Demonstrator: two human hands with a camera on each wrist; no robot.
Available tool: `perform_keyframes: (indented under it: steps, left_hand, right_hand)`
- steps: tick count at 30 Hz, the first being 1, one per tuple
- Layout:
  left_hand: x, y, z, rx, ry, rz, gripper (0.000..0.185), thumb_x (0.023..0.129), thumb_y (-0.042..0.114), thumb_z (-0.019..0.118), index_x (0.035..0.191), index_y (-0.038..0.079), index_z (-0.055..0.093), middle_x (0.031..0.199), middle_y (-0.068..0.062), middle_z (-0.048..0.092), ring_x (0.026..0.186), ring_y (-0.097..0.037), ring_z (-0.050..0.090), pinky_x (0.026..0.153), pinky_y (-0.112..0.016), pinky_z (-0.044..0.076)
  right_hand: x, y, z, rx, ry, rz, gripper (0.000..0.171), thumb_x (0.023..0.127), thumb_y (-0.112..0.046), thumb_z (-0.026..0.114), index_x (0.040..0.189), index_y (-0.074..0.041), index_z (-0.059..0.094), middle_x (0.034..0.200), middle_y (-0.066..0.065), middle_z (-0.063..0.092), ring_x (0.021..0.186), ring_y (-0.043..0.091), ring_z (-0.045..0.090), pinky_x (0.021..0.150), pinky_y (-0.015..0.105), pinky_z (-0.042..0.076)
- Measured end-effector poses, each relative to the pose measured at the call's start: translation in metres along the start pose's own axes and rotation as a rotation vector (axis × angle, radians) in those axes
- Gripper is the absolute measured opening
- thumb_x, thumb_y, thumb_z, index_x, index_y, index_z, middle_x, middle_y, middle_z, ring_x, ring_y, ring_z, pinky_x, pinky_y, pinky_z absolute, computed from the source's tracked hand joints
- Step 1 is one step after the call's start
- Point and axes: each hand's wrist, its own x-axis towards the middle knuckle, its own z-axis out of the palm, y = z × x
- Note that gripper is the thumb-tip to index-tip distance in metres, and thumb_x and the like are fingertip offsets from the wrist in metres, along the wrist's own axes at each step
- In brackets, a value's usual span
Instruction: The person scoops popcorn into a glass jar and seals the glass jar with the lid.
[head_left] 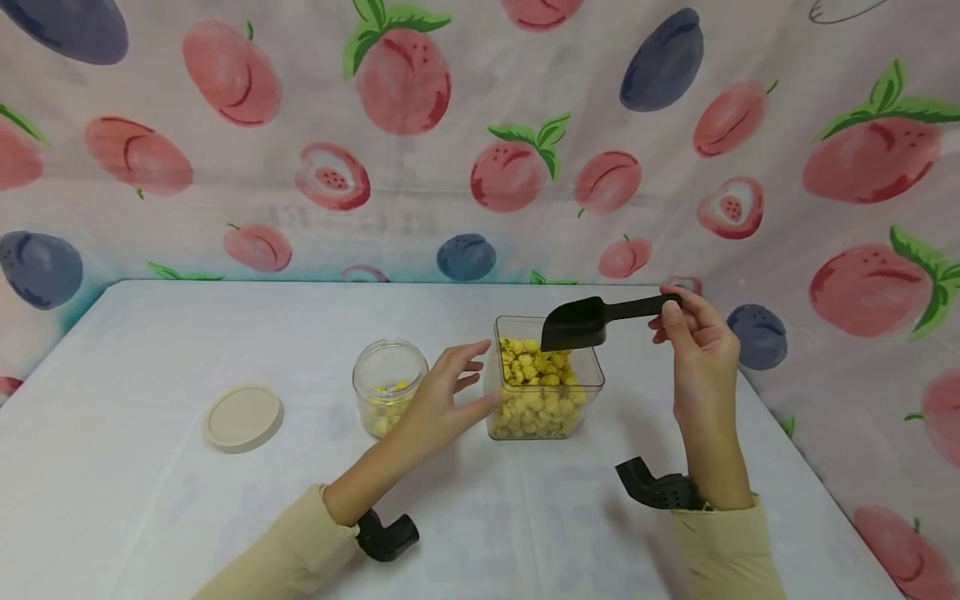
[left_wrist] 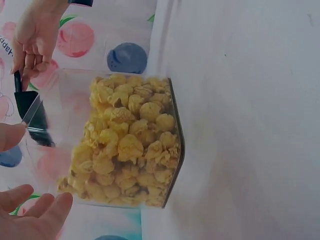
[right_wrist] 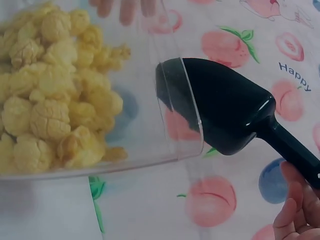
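two hands at work here: the left hand [head_left: 442, 392] rests with relaxed fingers against the near-left side of the clear tub [head_left: 545, 392] of popcorn [head_left: 538, 392], looks like it's steadying it. the right hand [head_left: 693, 333] pinches the black scoop [head_left: 581, 323] by its handle, bowl hovering over the tub's far-right rim, while the small jar [head_left: 388, 392] and its lid [head_left: 243, 417] sit to the left.

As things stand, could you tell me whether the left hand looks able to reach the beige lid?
Probably yes: the left hand rests against the square container, and only bare table lies between it and the beige lid.
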Motion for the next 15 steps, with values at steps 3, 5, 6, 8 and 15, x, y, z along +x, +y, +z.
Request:
perform_keyframes:
  steps: [3, 5, 6, 8, 15]
  left_hand:
    - [0.003, -0.001, 0.005, -0.050, -0.008, -0.047, 0.062, 0.085, 0.012, 0.068, 0.139, 0.005, 0.039, 0.138, -0.014, 0.041, 0.118, -0.028, 0.049, 0.100, -0.036, 0.046]
    - [0.003, -0.001, 0.007, -0.077, -0.002, -0.077, 0.062, 0.085, 0.013, 0.067, 0.139, 0.006, 0.039, 0.138, -0.013, 0.040, 0.118, -0.027, 0.049, 0.099, -0.036, 0.047]
    - [0.003, -0.001, 0.008, -0.090, 0.004, -0.091, 0.062, 0.085, 0.013, 0.068, 0.139, 0.006, 0.039, 0.139, -0.012, 0.040, 0.119, -0.027, 0.049, 0.099, -0.036, 0.047]
    - [0.003, 0.000, 0.010, -0.111, 0.013, -0.116, 0.061, 0.084, 0.013, 0.068, 0.139, 0.008, 0.041, 0.139, -0.011, 0.041, 0.119, -0.027, 0.049, 0.098, -0.037, 0.048]
    - [0.001, -0.002, 0.014, -0.155, 0.021, -0.153, 0.058, 0.084, 0.011, 0.067, 0.137, 0.010, 0.043, 0.137, -0.010, 0.042, 0.118, -0.028, 0.051, 0.095, -0.034, 0.050]
  right_hand:
    - [0.000, -0.001, -0.002, -0.132, -0.010, -0.028, 0.020, 0.090, -0.012, 0.060, 0.109, -0.005, 0.065, 0.073, -0.005, 0.064, 0.067, 0.010, 0.055, 0.069, 0.018, 0.046]
    - [-0.001, -0.001, -0.002, -0.228, -0.022, -0.058, 0.021, 0.091, -0.013, 0.060, 0.110, -0.006, 0.064, 0.076, -0.008, 0.064, 0.069, 0.009, 0.055, 0.067, 0.017, 0.046]
    - [-0.001, -0.001, -0.002, -0.266, -0.028, -0.072, 0.022, 0.091, -0.013, 0.059, 0.111, -0.006, 0.064, 0.077, -0.009, 0.063, 0.070, 0.009, 0.056, 0.066, 0.016, 0.046]
    - [-0.001, -0.001, -0.003, -0.330, -0.043, -0.100, 0.024, 0.092, -0.013, 0.058, 0.113, -0.005, 0.063, 0.080, -0.011, 0.063, 0.072, 0.008, 0.056, 0.066, 0.016, 0.046]
    - [-0.003, 0.000, -0.004, -0.486, -0.102, -0.173, 0.027, 0.093, -0.015, 0.057, 0.117, -0.005, 0.061, 0.085, -0.010, 0.060, 0.079, 0.005, 0.055, 0.070, 0.013, 0.045]
